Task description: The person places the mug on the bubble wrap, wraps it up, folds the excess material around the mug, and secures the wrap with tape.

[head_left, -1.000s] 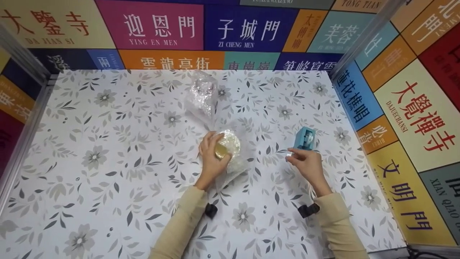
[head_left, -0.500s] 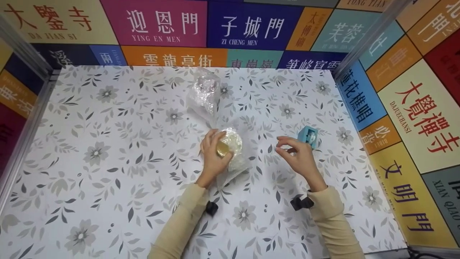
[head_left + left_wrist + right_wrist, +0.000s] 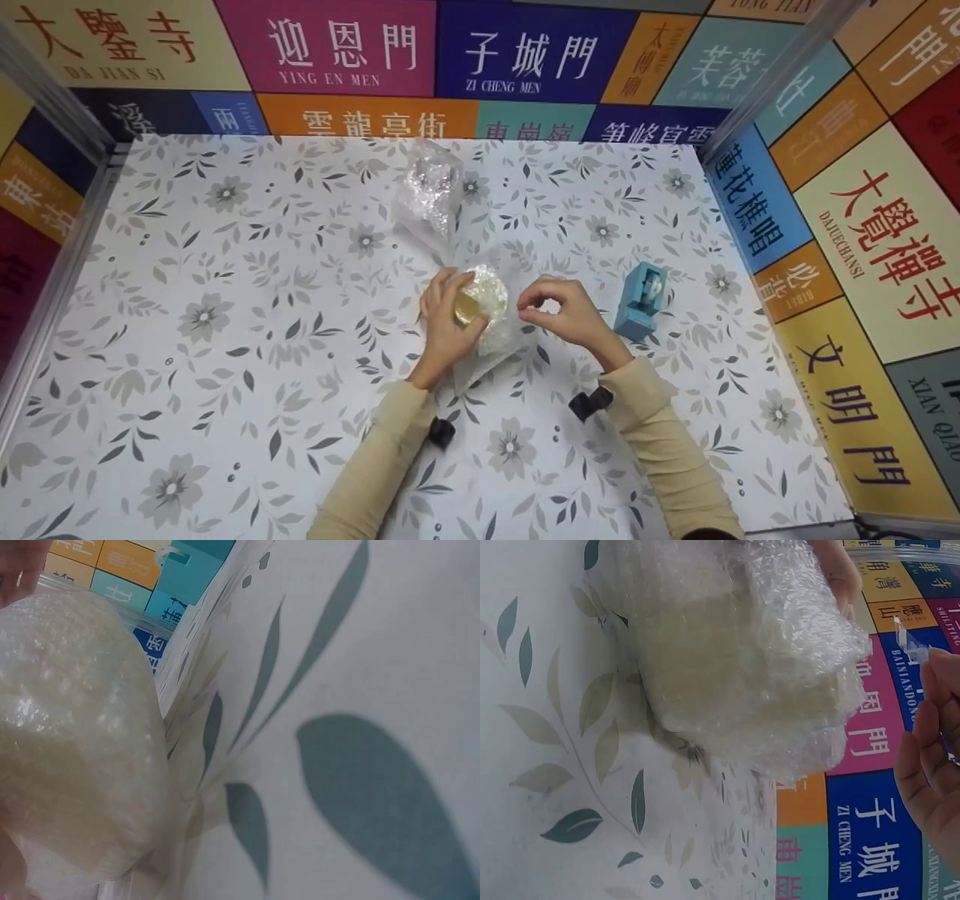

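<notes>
A yellowish object bundled in clear bubble wrap (image 3: pixel 491 296) sits on the flower-patterned table, and my left hand (image 3: pixel 448 322) grips it from the left side. In the right wrist view the loose layers of the wrap stick out at one end. My right hand (image 3: pixel 566 311) is close to the bundle's right side, thumb and forefinger pinching a short strip of clear tape (image 3: pixel 913 646). Behind that hand, to the right, stands a teal tape dispenser (image 3: pixel 637 307) with a roll in it. The left wrist view shows the wrapped bundle (image 3: pixel 75 742) close up.
A second bubble-wrapped package (image 3: pixel 431 187) lies farther back, its tail pointing toward the first. Panels with large printed characters (image 3: pixel 517 56) wall the table at the back and sides. Each wrist carries a small black camera.
My right hand has moved left from the tape dispenser to the bundle, bringing the tape strip along. My left hand keeps its grip on the bundle. The head view has shifted slightly.
</notes>
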A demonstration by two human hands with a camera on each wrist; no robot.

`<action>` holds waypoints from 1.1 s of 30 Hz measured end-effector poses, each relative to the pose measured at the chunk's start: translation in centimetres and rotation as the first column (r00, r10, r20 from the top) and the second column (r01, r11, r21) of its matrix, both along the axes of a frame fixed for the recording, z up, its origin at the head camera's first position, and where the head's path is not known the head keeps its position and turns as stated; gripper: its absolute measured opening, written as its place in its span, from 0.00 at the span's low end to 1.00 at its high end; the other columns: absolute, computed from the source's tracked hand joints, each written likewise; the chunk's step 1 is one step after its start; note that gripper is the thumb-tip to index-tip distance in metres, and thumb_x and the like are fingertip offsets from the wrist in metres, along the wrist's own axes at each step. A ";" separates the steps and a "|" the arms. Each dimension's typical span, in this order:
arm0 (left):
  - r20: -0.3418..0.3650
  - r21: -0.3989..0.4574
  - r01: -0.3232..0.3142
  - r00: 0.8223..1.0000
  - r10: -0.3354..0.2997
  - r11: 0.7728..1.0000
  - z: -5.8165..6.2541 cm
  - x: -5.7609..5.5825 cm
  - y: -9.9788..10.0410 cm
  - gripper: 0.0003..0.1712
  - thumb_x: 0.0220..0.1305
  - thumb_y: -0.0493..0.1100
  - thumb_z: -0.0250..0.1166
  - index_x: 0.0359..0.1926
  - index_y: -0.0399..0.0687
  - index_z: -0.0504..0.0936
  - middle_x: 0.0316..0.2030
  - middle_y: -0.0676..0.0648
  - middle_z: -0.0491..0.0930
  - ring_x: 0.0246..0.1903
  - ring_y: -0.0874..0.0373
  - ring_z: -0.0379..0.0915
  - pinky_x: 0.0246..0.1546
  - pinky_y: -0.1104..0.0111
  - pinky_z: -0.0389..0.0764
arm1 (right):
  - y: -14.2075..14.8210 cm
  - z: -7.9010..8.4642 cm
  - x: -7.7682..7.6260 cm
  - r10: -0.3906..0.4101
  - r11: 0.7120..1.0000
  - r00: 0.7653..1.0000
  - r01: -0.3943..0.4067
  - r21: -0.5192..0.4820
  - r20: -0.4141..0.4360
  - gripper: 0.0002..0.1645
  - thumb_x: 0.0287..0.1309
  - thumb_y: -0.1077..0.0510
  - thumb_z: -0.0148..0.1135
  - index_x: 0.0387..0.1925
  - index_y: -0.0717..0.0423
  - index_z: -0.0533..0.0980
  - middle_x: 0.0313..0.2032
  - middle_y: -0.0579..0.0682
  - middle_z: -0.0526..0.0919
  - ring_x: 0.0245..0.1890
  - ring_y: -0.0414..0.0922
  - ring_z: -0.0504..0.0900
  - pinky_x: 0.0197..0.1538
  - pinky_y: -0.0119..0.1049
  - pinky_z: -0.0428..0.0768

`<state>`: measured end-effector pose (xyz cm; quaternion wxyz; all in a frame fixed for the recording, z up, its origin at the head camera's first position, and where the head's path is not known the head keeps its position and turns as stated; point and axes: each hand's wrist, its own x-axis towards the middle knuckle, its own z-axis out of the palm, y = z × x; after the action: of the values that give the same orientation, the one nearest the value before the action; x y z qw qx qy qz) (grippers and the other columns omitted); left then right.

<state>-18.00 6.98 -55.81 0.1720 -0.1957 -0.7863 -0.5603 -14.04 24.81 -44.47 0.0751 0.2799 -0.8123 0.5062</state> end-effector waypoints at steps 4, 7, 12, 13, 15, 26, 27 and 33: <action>-0.007 0.003 0.012 1.000 -0.012 1.000 0.0 0.0 0.1 0.33 0.39 0.47 0.62 0.52 0.44 0.71 0.53 0.40 0.64 0.54 0.46 0.58 0.57 0.51 0.48 | -1.1 -0.4 -0.6 -0.020 1.000 1.000 0.020 0.019 -0.007 0.07 0.38 0.77 0.65 0.24 0.70 0.77 0.24 0.61 0.78 0.26 0.50 0.73 0.33 0.39 0.73; -0.019 0.002 0.017 1.000 -0.017 1.000 0.1 0.0 0.2 0.33 0.40 0.49 0.61 0.52 0.43 0.71 0.52 0.40 0.65 0.54 0.46 0.59 0.56 0.50 0.49 | -1.6 -0.8 -0.9 -0.037 0.999 0.999 0.038 0.031 -0.015 0.08 0.37 0.77 0.65 0.24 0.70 0.77 0.25 0.61 0.78 0.27 0.54 0.73 0.34 0.40 0.72; -0.027 -0.001 0.022 0.999 -0.022 1.000 0.1 0.0 0.2 0.33 0.41 0.49 0.61 0.52 0.44 0.71 0.52 0.39 0.65 0.54 0.46 0.59 0.56 0.50 0.49 | -1.4 -3.1 -2.0 -0.081 0.995 0.996 0.083 0.053 -0.042 0.11 0.33 0.76 0.67 0.24 0.66 0.78 0.26 0.58 0.79 0.29 0.56 0.73 0.35 0.39 0.71; -0.026 -0.003 0.025 0.999 -0.025 1.000 0.1 0.0 0.2 0.33 0.41 0.48 0.61 0.53 0.44 0.71 0.52 0.39 0.64 0.54 0.46 0.59 0.56 0.50 0.49 | -1.4 -3.6 -2.2 -0.090 0.994 0.995 0.093 0.060 -0.050 0.11 0.33 0.76 0.68 0.25 0.65 0.78 0.26 0.58 0.79 0.30 0.55 0.73 0.35 0.39 0.71; -0.029 -0.008 0.030 0.999 -0.030 1.000 0.1 -0.1 0.2 0.33 0.41 0.48 0.61 0.53 0.44 0.70 0.53 0.39 0.64 0.54 0.46 0.59 0.56 0.50 0.49 | -1.2 -4.3 -2.5 -0.099 0.992 0.993 0.104 0.073 -0.065 0.12 0.33 0.74 0.69 0.25 0.63 0.78 0.26 0.56 0.79 0.30 0.53 0.74 0.36 0.39 0.72; -0.026 -0.034 0.055 0.998 -0.056 0.998 0.2 -0.1 0.0 0.36 0.48 0.58 0.59 0.55 0.43 0.68 0.54 0.38 0.62 0.54 0.46 0.57 0.56 0.49 0.49 | -1.3 -3.9 -3.5 -0.083 0.968 0.992 0.104 0.230 -0.098 0.12 0.33 0.71 0.68 0.27 0.60 0.77 0.26 0.51 0.78 0.31 0.47 0.73 0.35 0.37 0.72; -0.022 -0.036 0.051 0.998 -0.052 0.998 0.3 0.0 -0.1 0.36 0.48 0.59 0.59 0.55 0.43 0.68 0.54 0.38 0.62 0.54 0.45 0.57 0.56 0.49 0.48 | -1.4 -3.8 -3.6 -0.074 0.964 0.993 0.096 0.248 -0.095 0.12 0.34 0.70 0.68 0.27 0.60 0.77 0.26 0.51 0.78 0.31 0.48 0.73 0.35 0.37 0.71; 0.020 -0.026 0.040 0.999 -0.039 0.999 0.4 0.2 -0.1 0.36 0.46 0.58 0.60 0.54 0.45 0.68 0.54 0.40 0.61 0.55 0.45 0.55 0.57 0.48 0.46 | -1.4 -3.5 -4.2 -0.041 0.944 0.998 0.052 0.326 -0.042 0.11 0.36 0.66 0.69 0.27 0.61 0.78 0.24 0.52 0.78 0.30 0.52 0.73 0.35 0.38 0.71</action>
<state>-17.81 6.83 -55.36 0.1507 -0.2080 -0.7913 -0.5549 -18.21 23.38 -47.95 0.0538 0.2779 -0.8898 0.3579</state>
